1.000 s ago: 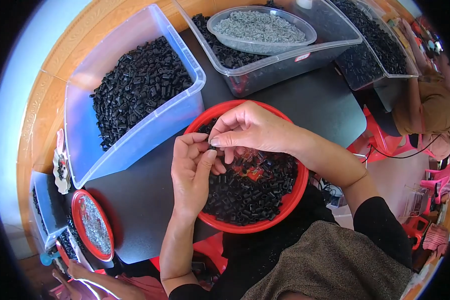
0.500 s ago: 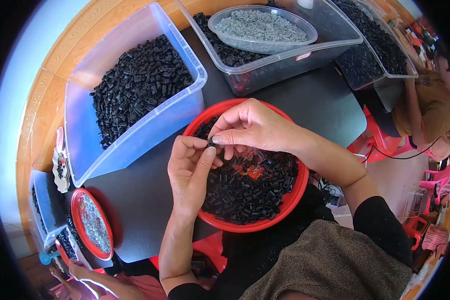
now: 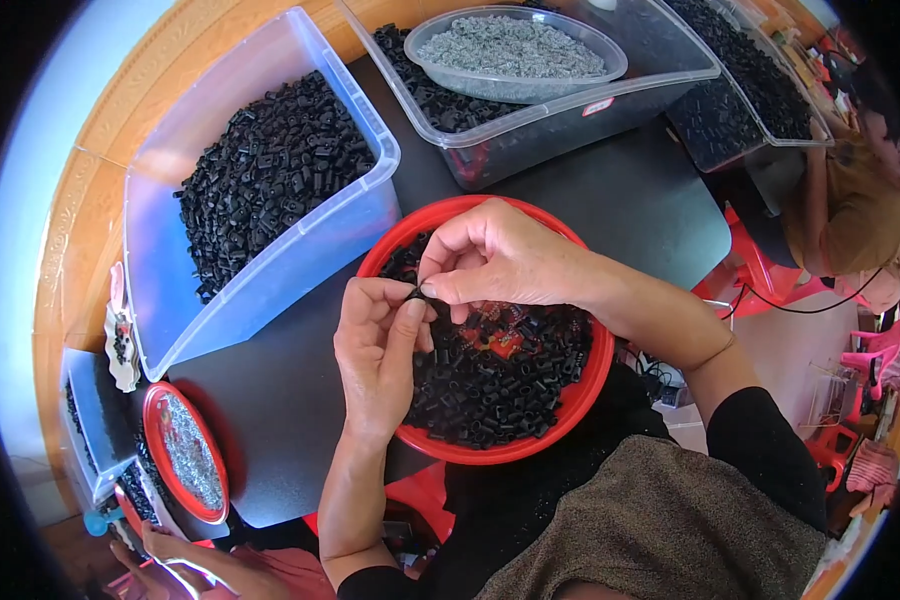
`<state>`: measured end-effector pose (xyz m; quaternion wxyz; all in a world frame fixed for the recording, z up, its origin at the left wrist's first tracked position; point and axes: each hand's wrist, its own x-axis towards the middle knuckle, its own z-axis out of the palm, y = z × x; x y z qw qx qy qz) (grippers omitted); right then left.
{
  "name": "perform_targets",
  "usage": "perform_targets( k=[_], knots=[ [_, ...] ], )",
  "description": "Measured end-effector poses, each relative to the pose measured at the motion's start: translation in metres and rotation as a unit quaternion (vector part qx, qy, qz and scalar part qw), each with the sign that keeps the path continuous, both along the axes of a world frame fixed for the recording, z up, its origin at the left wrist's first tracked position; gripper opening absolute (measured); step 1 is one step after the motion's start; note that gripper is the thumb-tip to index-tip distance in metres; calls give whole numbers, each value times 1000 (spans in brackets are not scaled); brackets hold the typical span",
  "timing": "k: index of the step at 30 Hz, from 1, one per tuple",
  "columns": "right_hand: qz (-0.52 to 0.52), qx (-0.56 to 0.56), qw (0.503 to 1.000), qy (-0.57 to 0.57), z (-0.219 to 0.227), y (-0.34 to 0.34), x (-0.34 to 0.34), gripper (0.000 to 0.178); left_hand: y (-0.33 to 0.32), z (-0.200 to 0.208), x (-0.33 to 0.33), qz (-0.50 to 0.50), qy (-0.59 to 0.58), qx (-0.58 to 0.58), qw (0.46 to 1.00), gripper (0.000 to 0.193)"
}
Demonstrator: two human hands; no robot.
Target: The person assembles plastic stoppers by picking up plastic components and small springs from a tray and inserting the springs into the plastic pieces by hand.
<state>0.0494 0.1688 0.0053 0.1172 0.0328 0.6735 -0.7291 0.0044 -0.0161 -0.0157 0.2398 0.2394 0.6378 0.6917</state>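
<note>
Head view shows us working over a red bowl that sits on the black worktop close to our body, about half full of small black plastic pieces with a few reddish bits mixed in. Our left hand is held above the bowl's left rim, palm up and fingers curled, and our right hand comes over from the right with thumb and forefinger pinched together. Both grips are closed on one small black piece, held between the fingertips of the two hands just above the bowl; it is too small for us to tell its exact shape or whether something is being fitted into it. To the far left stands a clear bin heaped with similar black pieces, and at the far side a second clear bin carries a shallow clear tray of small grey metal parts. A smaller red dish of grey parts lies near left, by another person's hand. We judge the work to be well underway yet far from over: the full left bin suggests many pieces handled, while the bowl holds plenty more.
</note>
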Motion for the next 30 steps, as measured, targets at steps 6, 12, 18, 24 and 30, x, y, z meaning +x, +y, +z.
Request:
perform_targets(
  k=[6, 12, 18, 24, 30],
  knots=[
    [18, 33, 999, 33, -4, -2, -2, 11, -2, -7, 4, 35, 96, -37, 994, 8],
    [8, 27, 999, 46, -3, -5, 6, 9, -5, -8, 6, 26, 132, -38, 990, 9],
    [104, -104, 987, -59, -2, 11, 0, 12, -6, -5, 11, -28, 102, 39, 994, 10],
    [115, -93, 987, -64, -8, 11, 0, 12, -5, -4, 7, -55, 137, 20, 989, 11],
    [92, -54, 994, 17, 4, 11, -2, 19, -5, 23, 9, 0, 96, -8, 995, 11]
  ],
)
